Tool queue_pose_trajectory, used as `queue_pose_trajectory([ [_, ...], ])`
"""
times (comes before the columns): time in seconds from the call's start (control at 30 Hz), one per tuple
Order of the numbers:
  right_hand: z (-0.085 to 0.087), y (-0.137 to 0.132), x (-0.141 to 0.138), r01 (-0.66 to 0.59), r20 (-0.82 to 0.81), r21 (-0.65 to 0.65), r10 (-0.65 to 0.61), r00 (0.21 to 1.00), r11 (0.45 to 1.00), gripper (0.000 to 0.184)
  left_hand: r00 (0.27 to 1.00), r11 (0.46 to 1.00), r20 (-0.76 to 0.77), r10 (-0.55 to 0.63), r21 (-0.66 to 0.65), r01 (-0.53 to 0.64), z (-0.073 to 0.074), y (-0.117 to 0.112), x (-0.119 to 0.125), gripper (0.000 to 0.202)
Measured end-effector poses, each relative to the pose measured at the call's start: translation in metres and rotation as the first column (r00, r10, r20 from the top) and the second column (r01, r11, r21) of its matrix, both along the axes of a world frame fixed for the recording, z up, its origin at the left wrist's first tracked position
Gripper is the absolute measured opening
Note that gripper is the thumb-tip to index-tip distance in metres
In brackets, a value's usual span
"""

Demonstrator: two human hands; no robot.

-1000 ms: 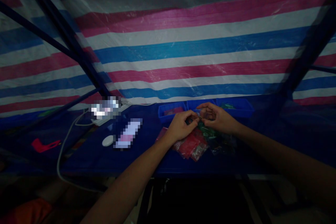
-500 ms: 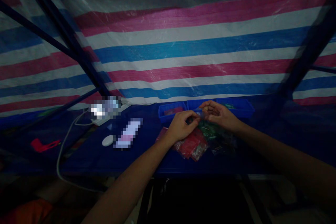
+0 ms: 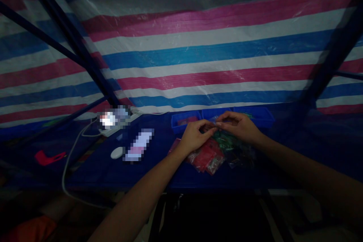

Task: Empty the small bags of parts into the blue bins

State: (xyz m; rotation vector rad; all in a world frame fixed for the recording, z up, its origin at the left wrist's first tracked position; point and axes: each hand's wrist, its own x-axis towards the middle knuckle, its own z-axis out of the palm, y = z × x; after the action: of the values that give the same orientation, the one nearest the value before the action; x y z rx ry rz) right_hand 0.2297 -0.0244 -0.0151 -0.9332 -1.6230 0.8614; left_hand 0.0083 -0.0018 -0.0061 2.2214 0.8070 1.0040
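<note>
My left hand (image 3: 195,136) and my right hand (image 3: 239,126) meet fingertip to fingertip over a dark blue table (image 3: 159,174). Both pinch a small clear bag (image 3: 217,123) between thumb and fingers; what is in it is too dim to make out. Just below the hands lies a pile of small bags, red ones (image 3: 207,157) on the left and green ones (image 3: 227,141) on the right. Behind the hands stands a row of blue trays (image 3: 181,121).
A striped pink, white and blue tarp (image 3: 198,56) hangs behind the table. At the left lie a white power strip with a cable (image 3: 68,159), a white round object (image 3: 117,152), a blurred-out flat item (image 3: 138,144) and a red tool (image 3: 47,157). Dark poles cross at upper left.
My right hand's fingers have closed down toward my left hand's fingertips, tightening the pinch on the small bag. The arms stay where they were.
</note>
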Motion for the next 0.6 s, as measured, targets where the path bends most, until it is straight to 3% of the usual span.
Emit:
queue_pose_trajectory([
  [0.4, 0.0051, -0.0045, -0.0036, 0.078, 0.164, 0.181, -0.109, 0.98, 0.98, 0.022, 0.993, 0.996, 0.121, -0.003, -0.084, 0.014, -0.0097, 0.0056, 0.0006, 0.027],
  [0.6, 0.0074, -0.0052, -0.0046, 0.111, 0.183, 0.269, -0.164, 0.969, 0.957, 0.017, 0.977, 0.992, 0.211, 0.001, -0.123, 0.025, -0.0076, 0.0068, -0.0011, 0.029],
])
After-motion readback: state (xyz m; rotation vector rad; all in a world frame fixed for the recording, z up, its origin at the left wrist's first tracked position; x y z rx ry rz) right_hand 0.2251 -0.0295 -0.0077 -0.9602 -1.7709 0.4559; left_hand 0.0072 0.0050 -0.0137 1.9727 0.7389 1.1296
